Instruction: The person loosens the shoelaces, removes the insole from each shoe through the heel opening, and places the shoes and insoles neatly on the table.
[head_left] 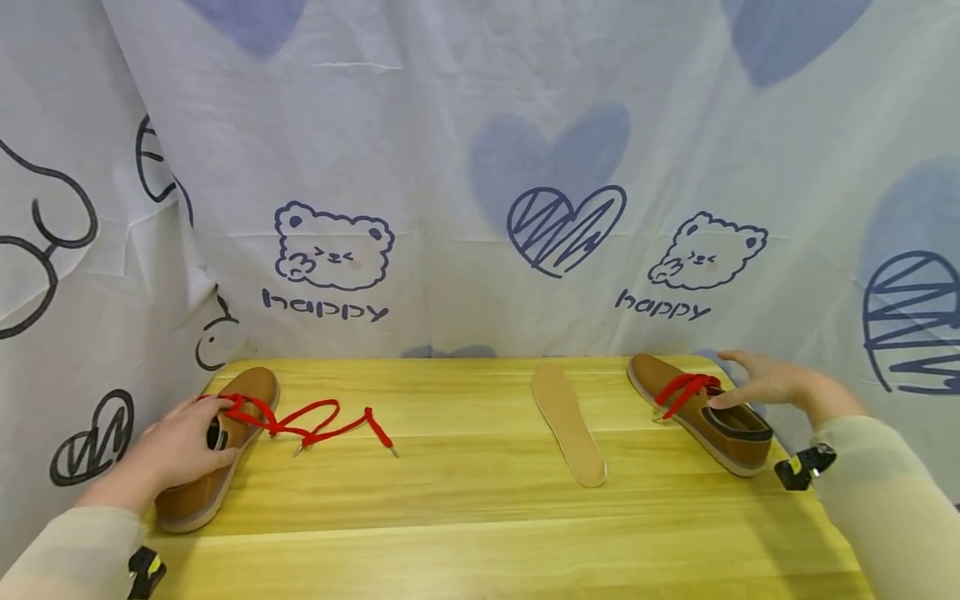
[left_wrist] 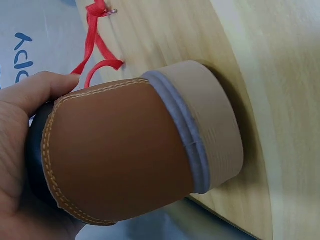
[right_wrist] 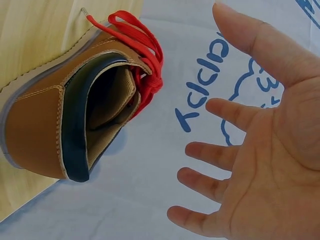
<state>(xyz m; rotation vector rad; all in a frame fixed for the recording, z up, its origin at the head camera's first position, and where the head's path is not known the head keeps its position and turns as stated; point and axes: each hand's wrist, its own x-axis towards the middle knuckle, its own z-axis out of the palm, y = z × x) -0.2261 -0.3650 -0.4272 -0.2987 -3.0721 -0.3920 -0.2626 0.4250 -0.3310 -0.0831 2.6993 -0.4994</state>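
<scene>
At the left end of the table lies a brown shoe (head_left: 197,502), its loose red lace (head_left: 322,432) trailing to the right. My left hand (head_left: 174,442) grips this shoe around its opening, thumb on the near side. The left wrist view shows the shoe's stitched heel (left_wrist: 120,150) close up; the far fingers are mostly hidden. Over at the right, a second brown shoe (head_left: 738,450) has its red lace (head_left: 686,389) tied in a bow. Just above its opening hovers my right hand (head_left: 780,387). In the right wrist view its fingers are spread, apart from the shoe, holding nothing.
A tan insole (head_left: 567,425) lies on the yellow wooden table (head_left: 465,492), between the two shoes and nearer the right one. Behind and at the left hangs a white cloth (head_left: 442,167) with hearts and bears printed on it. The right shoe sits near the table's right edge.
</scene>
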